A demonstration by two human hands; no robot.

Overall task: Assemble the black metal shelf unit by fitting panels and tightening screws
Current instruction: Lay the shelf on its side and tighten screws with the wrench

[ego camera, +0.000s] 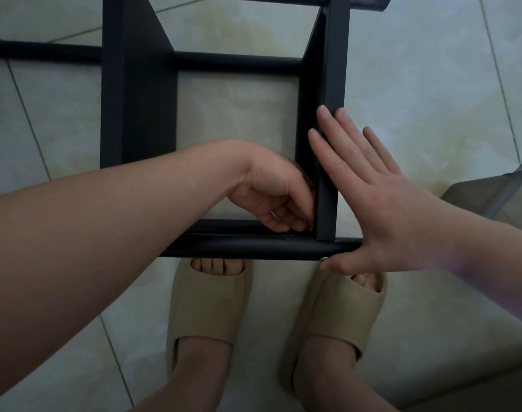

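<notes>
The black shelf unit (138,114) stood upper centre on pale floor tiles (432,84), beige slippers (206,304) just below its front tube (239,248). The right hand (381,209) lay flat, fingers straight, against the right panel (334,84). The left hand (271,194) curled into the inside corner, its grip hidden.

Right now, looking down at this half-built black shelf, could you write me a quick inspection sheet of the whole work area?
Surface: pale tiled floor, seen under and around the shelf.
Job's things: black metal shelf frame; upright panel meets the front tube at the near right corner; a small silver screw head shows at the tube's underside.
Clutter: nothing seen.
Hands: right hand open, straight fingers flat against the upright panel, thumb under the front tube; left hand curled at the inside of that corner, what it holds is hidden.
Cables: nothing seen.
Surroundings: the person's feet in beige slippers; a grey object at the right edge, too unclear to name.
</notes>
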